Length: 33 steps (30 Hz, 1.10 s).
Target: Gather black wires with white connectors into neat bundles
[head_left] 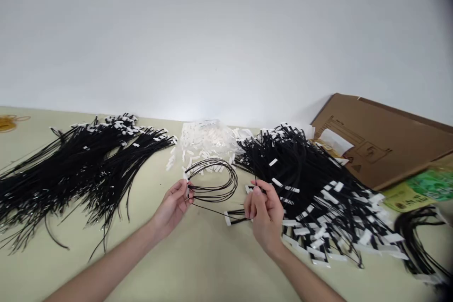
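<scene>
Near the table's middle, my left hand (176, 203) pinches a white connector (186, 177). From that connector a bundle of thin black wires (231, 181) loops out to the right and curves back. One loose wire runs from my left hand down and right toward another white connector (227, 218) on the table. My right hand (264, 207) is closed in a pinch on a thin black wire, whose tip points up above the fingers. It is beside the left edge of the big pile of black cables (300, 165) with white connectors.
Another pile of black cables (81, 165) lies at the left. A clear plastic bag (210, 137) with white connectors spilling out stands by the wall. At the right are a cardboard box (375, 141), green-yellow packaging (421, 188) and a cable bundle (414, 240). Something orange (7, 123) lies far left.
</scene>
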Available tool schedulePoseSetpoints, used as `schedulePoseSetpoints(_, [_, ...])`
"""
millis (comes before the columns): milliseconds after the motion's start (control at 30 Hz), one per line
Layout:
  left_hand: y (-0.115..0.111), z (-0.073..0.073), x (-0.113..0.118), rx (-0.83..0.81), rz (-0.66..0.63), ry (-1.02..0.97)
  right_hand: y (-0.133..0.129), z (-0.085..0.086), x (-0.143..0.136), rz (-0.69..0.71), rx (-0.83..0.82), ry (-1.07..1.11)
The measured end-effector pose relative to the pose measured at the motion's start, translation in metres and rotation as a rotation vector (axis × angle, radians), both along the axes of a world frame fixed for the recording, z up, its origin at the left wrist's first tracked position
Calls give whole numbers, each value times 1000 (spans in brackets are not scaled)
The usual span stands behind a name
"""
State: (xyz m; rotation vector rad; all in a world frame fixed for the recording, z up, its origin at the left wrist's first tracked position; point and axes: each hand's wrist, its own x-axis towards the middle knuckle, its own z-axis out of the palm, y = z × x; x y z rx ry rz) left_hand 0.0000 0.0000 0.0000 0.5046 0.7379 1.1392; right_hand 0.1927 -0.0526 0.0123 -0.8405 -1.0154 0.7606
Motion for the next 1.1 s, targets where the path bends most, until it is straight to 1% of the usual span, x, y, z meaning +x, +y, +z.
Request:
schedulePoseSetpoints(167, [0,-2,-1,12,-20,3,1,-2,0,23,-24,11])
schedulePoseSetpoints(367, [2,-1,-3,22,-27,-3,2,-4,-1,38,-49,-13])
schedulePoseSetpoints(467, [4,-1,-4,32,-14,-6,1,-6,-1,66,-62,-54])
schedulePoseSetpoints(600, [5,-1,-5,42,-13,3,-1,-9,2,64,-60,-145])
schedulePoseSetpoints(767, [5,-1,-5,64,-6,40,2,-10,3,11,-55,-206])
schedulePoseSetpoints(833, [6,0,-5,77,11,55,2,-9,3,4,-57,-182])
schedulePoseSetpoints(933, [7,4,-7,71,54,70,3,-5,3,-24,-18,-112])
schedulePoseSetpoints(1100, [10,2,-8,-4,103,67,6,8,7,-198,96,-39])
